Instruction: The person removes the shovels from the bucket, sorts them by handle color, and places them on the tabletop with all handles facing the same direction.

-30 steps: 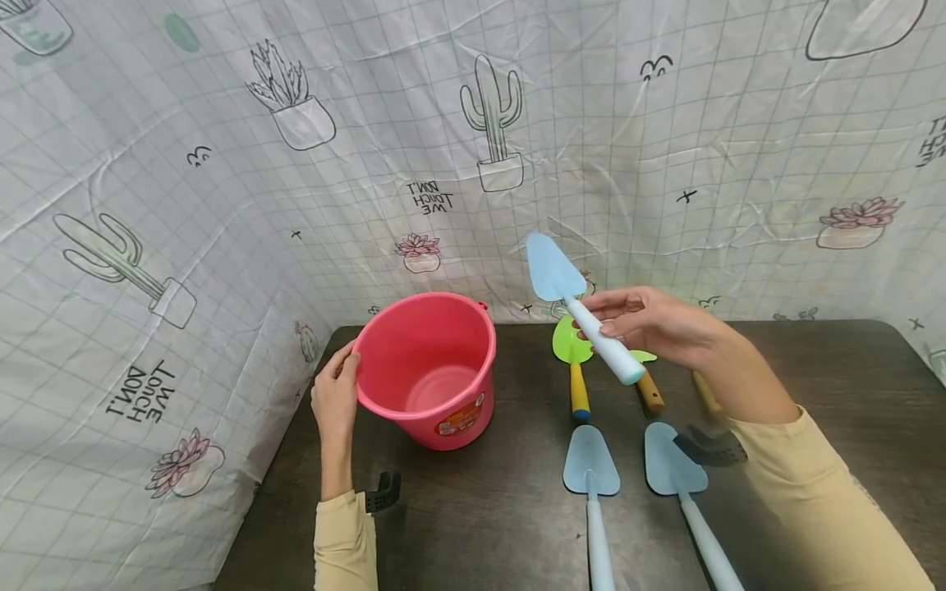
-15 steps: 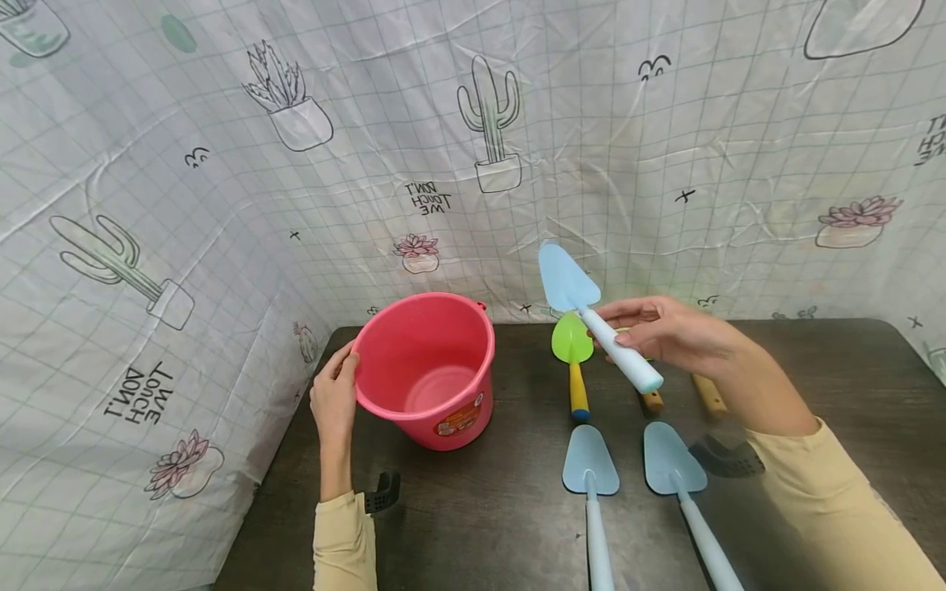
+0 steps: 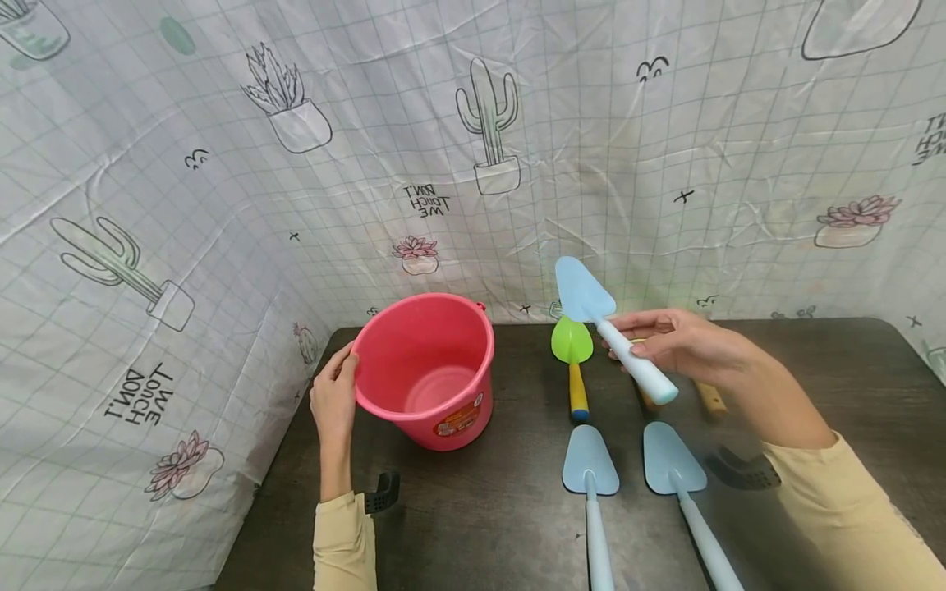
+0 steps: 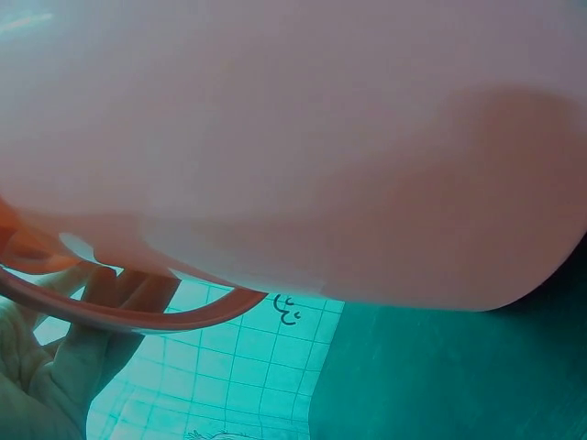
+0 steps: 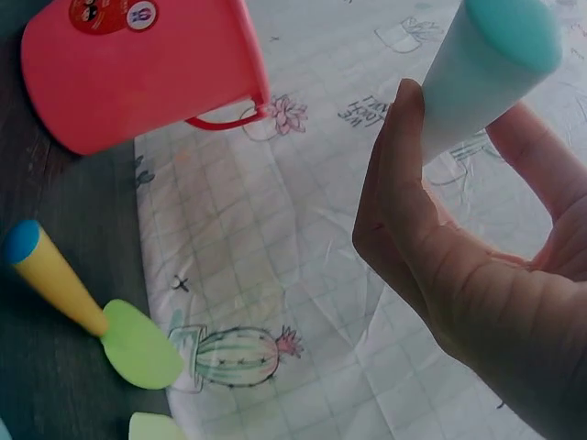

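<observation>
My left hand (image 3: 335, 394) grips the left rim of a pink bucket (image 3: 451, 419), which stands with its mouth tipped toward me and its inside bare. In the left wrist view the fingers (image 4: 119, 302) pass behind the bucket's curved handle (image 4: 183, 319). Over the right half of the table, my right hand (image 3: 680, 345) pinches a light blue trowel (image 3: 636, 361) by its handle, blade pointing up and left. From the right wrist, the handle's round end (image 5: 518, 37) shows between thumb and fingers.
A green trowel with a yellow handle (image 3: 578, 386) lies behind two blue trowels, one left (image 3: 591, 468) and one right (image 3: 676, 464). Two wooden handles, one of them at the right (image 3: 711, 400), lie partly hidden under my right hand. A patterned cloth (image 3: 591, 164) hangs behind the dark table (image 3: 473, 525).
My right hand has moved right and slightly down with the light blue trowel, away from the bucket. The left hand and bucket have stayed in place.
</observation>
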